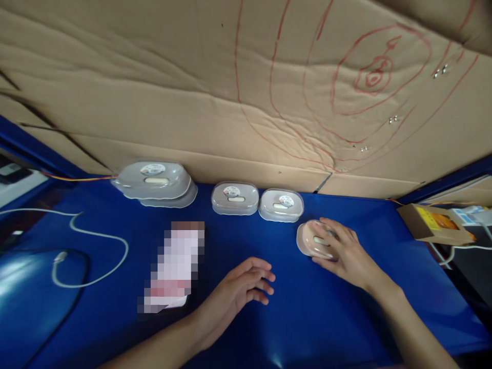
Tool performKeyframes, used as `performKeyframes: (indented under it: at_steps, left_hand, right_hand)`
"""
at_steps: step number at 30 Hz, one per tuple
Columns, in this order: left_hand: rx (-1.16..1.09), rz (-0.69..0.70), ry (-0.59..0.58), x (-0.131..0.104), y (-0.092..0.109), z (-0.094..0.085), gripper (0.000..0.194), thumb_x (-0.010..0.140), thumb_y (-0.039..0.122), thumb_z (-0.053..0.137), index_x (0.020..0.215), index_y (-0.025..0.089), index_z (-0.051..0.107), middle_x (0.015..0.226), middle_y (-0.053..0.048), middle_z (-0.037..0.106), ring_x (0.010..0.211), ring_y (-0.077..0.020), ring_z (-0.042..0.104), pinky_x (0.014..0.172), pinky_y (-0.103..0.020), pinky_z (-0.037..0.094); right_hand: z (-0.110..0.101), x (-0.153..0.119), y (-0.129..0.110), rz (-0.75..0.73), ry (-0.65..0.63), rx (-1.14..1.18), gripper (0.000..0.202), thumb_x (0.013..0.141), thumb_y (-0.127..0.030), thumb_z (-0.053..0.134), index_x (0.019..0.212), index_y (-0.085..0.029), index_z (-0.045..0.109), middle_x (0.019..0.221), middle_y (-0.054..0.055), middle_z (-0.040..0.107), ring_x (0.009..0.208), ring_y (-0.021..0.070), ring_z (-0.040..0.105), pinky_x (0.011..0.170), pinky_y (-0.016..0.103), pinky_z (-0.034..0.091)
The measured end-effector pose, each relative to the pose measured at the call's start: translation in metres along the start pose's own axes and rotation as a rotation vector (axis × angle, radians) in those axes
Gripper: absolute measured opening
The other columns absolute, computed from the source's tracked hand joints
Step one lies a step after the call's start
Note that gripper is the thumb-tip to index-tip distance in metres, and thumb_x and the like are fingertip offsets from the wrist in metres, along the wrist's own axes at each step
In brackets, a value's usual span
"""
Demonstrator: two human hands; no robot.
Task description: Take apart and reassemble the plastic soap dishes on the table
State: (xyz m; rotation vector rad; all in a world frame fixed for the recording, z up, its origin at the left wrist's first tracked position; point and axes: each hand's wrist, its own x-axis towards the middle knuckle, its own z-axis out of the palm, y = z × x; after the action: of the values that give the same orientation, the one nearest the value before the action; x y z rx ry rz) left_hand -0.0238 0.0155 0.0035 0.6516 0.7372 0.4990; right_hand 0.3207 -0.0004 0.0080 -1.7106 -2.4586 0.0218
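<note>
My right hand (348, 256) grips an oval clear-lidded container (311, 238) from above, its fingers and thumb around the sides, on the blue table (292, 307). My left hand (246, 287) hovers over the table's middle, fingers apart and holding nothing. Two similar containers stand side by side near the cardboard wall, one (235, 199) at the centre and another (281, 205) just to its right. Farther left, larger clear-lidded containers (156, 180) are stacked. Each visible lid has a pale oblong piece and a round label, though my right hand partly covers the gripped one.
A pixelated flat object (175, 266) lies left of my left hand. A white cable (125, 246) curls at the left. Behind stands a cardboard wall (172, 113) with red drawn lines. An open cardboard box (434, 225) sits at the right edge.
</note>
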Motion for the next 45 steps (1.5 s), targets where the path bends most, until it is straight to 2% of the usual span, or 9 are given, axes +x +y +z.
performKeyframes:
  at_steps: [4, 7, 10, 13, 19, 27, 31, 39, 45]
  left_hand:
    - [0.048, -0.019, 0.050, 0.001, -0.009, 0.001, 0.052, 0.095, 0.055, 0.068, 0.132, 0.018, 0.063, 0.132, -0.016, 0.071, 0.122, -0.0319, 0.068, 0.112, -0.048, 0.047]
    - [-0.045, 0.003, -0.019, 0.002, -0.010, 0.002, 0.071, 0.096, 0.069, 0.061, 0.147, 0.020, 0.055, 0.139, -0.017, 0.070, 0.134, -0.0355, 0.063, 0.116, -0.053, 0.044]
    - [-0.218, 0.031, -0.121, 0.001, -0.005, 0.003, 0.072, 0.102, 0.073, 0.042, 0.152, 0.022, 0.055, 0.149, -0.014, 0.066, 0.143, -0.0336, 0.056, 0.119, -0.051, 0.043]
    - [-0.325, 0.011, -0.107, -0.001, -0.001, 0.005, 0.067, 0.106, 0.067, 0.038, 0.149, 0.022, 0.060, 0.146, -0.012, 0.068, 0.140, -0.0327, 0.060, 0.117, -0.048, 0.045]
    - [-0.277, -0.079, 0.020, -0.002, -0.006, 0.005, 0.064, 0.104, 0.064, 0.049, 0.150, 0.022, 0.061, 0.139, -0.010, 0.073, 0.135, -0.0330, 0.063, 0.112, -0.048, 0.049]
    - [-0.280, -0.083, 0.078, 0.002, -0.008, -0.003, 0.057, 0.102, 0.064, 0.054, 0.143, 0.026, 0.067, 0.142, -0.005, 0.072, 0.140, -0.0295, 0.058, 0.116, -0.042, 0.043]
    - [-0.192, -0.176, 0.154, -0.001, -0.008, 0.000, 0.059, 0.095, 0.070, 0.060, 0.127, 0.023, 0.076, 0.126, -0.006, 0.079, 0.131, -0.0318, 0.063, 0.115, -0.043, 0.042]
    - [0.012, -0.439, 0.153, -0.009, -0.017, 0.009, 0.061, 0.082, 0.078, 0.068, 0.103, 0.022, 0.080, 0.109, -0.006, 0.082, 0.118, -0.0345, 0.068, 0.110, -0.046, 0.041]
    - [-0.001, -0.430, 0.177, -0.007, -0.016, 0.006, 0.064, 0.082, 0.080, 0.065, 0.103, 0.021, 0.079, 0.107, -0.008, 0.082, 0.116, -0.0355, 0.068, 0.108, -0.047, 0.043]
  right_hand:
    - [0.004, 0.002, -0.035, -0.106, 0.042, 0.081, 0.079, 0.098, -0.050, 0.069, 0.166, -0.035, 0.031, 0.160, 0.014, 0.049, 0.145, 0.0376, 0.050, 0.111, 0.059, 0.049]
    - [0.004, 0.013, -0.063, -0.210, 0.116, 0.194, 0.086, 0.095, -0.056, 0.072, 0.166, -0.029, 0.031, 0.159, 0.016, 0.049, 0.146, 0.0358, 0.050, 0.113, 0.054, 0.050]
    - [0.005, 0.026, -0.091, -0.316, 0.137, 0.238, 0.089, 0.091, -0.068, 0.071, 0.163, -0.027, 0.038, 0.158, 0.017, 0.049, 0.146, 0.0366, 0.050, 0.114, 0.054, 0.050]
    - [0.011, 0.031, -0.106, -0.369, 0.152, 0.263, 0.090, 0.091, -0.077, 0.063, 0.162, -0.027, 0.040, 0.157, 0.018, 0.049, 0.144, 0.0379, 0.051, 0.112, 0.057, 0.049]
    - [0.014, 0.025, -0.090, -0.238, 0.209, 0.490, 0.088, 0.096, -0.079, 0.051, 0.164, -0.025, 0.033, 0.163, 0.017, 0.041, 0.149, 0.0361, 0.047, 0.116, 0.050, 0.050]
    - [0.017, 0.028, -0.061, -0.085, 0.278, 0.548, 0.073, 0.088, -0.040, 0.073, 0.150, -0.024, 0.037, 0.158, 0.020, 0.044, 0.150, 0.0381, 0.044, 0.117, 0.059, 0.046]
    - [0.018, 0.030, -0.060, -0.092, 0.180, 0.491, 0.072, 0.090, -0.048, 0.074, 0.151, -0.025, 0.041, 0.161, 0.019, 0.046, 0.148, 0.0374, 0.048, 0.115, 0.057, 0.047]
    - [0.027, 0.035, -0.056, -0.128, 0.076, 0.371, 0.072, 0.100, -0.054, 0.064, 0.161, -0.027, 0.039, 0.165, 0.016, 0.046, 0.153, 0.0353, 0.044, 0.120, 0.058, 0.043]
    - [0.032, 0.036, -0.060, -0.171, 0.031, 0.192, 0.072, 0.099, -0.053, 0.066, 0.162, -0.028, 0.041, 0.168, 0.013, 0.043, 0.154, 0.0369, 0.040, 0.118, 0.061, 0.042]
